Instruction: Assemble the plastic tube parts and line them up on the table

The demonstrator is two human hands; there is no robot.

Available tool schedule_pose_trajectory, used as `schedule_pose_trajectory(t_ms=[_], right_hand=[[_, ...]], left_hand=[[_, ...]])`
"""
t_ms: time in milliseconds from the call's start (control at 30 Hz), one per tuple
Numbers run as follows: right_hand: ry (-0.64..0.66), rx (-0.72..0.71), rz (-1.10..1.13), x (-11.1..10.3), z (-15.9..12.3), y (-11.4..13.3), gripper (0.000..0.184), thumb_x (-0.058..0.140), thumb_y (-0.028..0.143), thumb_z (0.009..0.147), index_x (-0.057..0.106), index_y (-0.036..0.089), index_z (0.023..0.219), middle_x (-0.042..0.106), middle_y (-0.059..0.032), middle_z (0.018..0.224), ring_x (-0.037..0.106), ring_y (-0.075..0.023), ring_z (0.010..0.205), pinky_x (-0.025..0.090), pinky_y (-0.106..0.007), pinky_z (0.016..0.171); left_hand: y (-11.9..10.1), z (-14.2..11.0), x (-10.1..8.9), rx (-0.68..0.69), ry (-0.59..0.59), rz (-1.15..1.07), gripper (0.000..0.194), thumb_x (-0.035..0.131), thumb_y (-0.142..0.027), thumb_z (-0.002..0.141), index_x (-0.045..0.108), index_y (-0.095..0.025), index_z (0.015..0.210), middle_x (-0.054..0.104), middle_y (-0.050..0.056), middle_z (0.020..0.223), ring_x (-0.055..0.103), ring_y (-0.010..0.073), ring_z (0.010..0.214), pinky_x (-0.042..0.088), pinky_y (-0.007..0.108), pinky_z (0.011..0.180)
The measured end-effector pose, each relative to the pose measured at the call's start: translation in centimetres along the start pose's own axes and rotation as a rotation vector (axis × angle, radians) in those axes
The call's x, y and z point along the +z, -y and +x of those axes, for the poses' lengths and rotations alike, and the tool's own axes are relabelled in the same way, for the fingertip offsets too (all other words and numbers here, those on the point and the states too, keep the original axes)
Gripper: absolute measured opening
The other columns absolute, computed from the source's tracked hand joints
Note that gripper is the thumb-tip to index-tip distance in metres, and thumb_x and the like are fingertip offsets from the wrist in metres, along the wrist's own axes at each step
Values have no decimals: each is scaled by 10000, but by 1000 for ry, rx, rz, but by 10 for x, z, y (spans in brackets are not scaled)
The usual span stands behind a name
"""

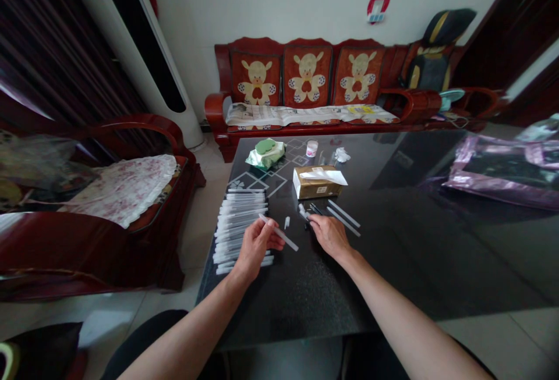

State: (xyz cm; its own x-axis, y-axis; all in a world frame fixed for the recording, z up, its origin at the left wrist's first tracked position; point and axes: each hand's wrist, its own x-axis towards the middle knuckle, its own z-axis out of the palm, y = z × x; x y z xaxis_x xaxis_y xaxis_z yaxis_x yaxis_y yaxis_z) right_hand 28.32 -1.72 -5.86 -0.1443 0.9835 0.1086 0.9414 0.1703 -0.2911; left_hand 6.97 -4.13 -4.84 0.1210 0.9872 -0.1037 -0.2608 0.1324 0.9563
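My left hand (pixel 255 245) is closed in a pinch on a thin white tube (pixel 279 233) that slants out to the right over the black table (pixel 393 263). Just left of it lies a neat stack of several white tubes (pixel 239 220). My right hand (pixel 328 233) rests on the table with its fingers curled over small dark pieces (pixel 312 212); what they grip, if anything, is hidden. A small white cap (pixel 287 222) lies between the hands. Two loose white tubes (pixel 345 217) lie just right of my right hand.
A tan tissue box (pixel 317 182) stands behind the hands. Farther back are a green-and-white packet (pixel 265 153), a small white jar (pixel 311 148) and a crumpled tissue (pixel 342 154). A shiny pink bag (pixel 502 170) lies at the right. Red wooden sofas stand behind and to the left.
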Motion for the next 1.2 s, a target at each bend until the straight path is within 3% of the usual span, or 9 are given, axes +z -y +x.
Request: schedule_pose_trajectory(t_ms=[67, 233, 367, 500, 633, 867, 1033, 1200], right_hand=[[-23, 37, -9, 2, 0, 0, 284, 445, 273, 939, 676, 238, 1102, 739, -63, 976, 677, -199, 892, 444, -261, 774], [4, -65, 17, 3, 0, 3, 274, 476, 273, 930, 672, 239, 1118, 717, -51, 1084, 656, -202, 987, 443, -275, 854], [28, -70, -30, 3, -2, 8, 293, 449, 280, 940, 652, 243, 1148, 726, -60, 1049, 671, -205, 944, 456, -279, 826], [-18, 84, -99, 0, 1, 3, 289, 439, 277, 938, 648, 220, 1130, 737, -84, 947, 688, -214, 877, 465, -272, 757], [-18, 258, -227, -8, 5, -11, 306, 408, 280, 942, 699, 190, 954, 730, -127, 878, 694, -253, 846, 478, -303, 701], [74, 297, -257, -10, 3, -15, 248, 477, 137, 859, 723, 133, 826, 717, -195, 858, 695, -297, 847, 491, -353, 716], [66, 340, -188, -5, 5, -17, 243, 485, 153, 847, 723, 145, 891, 718, -186, 910, 685, -295, 911, 484, -350, 743], [113, 438, -30, -11, 15, -35, 144, 593, 241, 757, 731, 206, 733, 738, -99, 836, 697, -255, 830, 482, -291, 634]], left_hand=[[1, 0, 1, -3, 1, 0, 359, 604, -491, 796, 551, -144, 871, 659, 33, 677, 651, 152, 572, 529, 257, 537], [2, 1, 1, -11, -9, 2, 365, 606, -493, 793, 549, -141, 873, 651, 30, 662, 647, 150, 563, 526, 252, 529], [1, 1, 1, -6, -10, 9, 352, 601, -490, 799, 546, -147, 861, 647, 20, 655, 641, 145, 552, 521, 248, 520], [0, -1, 2, -29, 2, 33, 348, 597, -497, 798, 542, -154, 820, 628, 7, 604, 618, 138, 508, 505, 239, 493], [0, -2, 2, -33, 21, 49, 354, 606, -504, 786, 549, -155, 805, 620, 4, 583, 616, 147, 497, 504, 248, 482], [0, -3, 3, -37, 25, 56, 358, 607, -505, 783, 544, -153, 809, 621, 7, 584, 616, 144, 503, 503, 243, 481], [1, -3, 4, -58, 20, 55, 370, 618, -513, 770, 542, -153, 809, 629, 12, 594, 619, 144, 499, 502, 242, 484], [3, -2, 5, -57, 32, 52, 365, 619, -507, 769, 549, -150, 800, 631, 12, 601, 618, 136, 498, 501, 232, 478]])
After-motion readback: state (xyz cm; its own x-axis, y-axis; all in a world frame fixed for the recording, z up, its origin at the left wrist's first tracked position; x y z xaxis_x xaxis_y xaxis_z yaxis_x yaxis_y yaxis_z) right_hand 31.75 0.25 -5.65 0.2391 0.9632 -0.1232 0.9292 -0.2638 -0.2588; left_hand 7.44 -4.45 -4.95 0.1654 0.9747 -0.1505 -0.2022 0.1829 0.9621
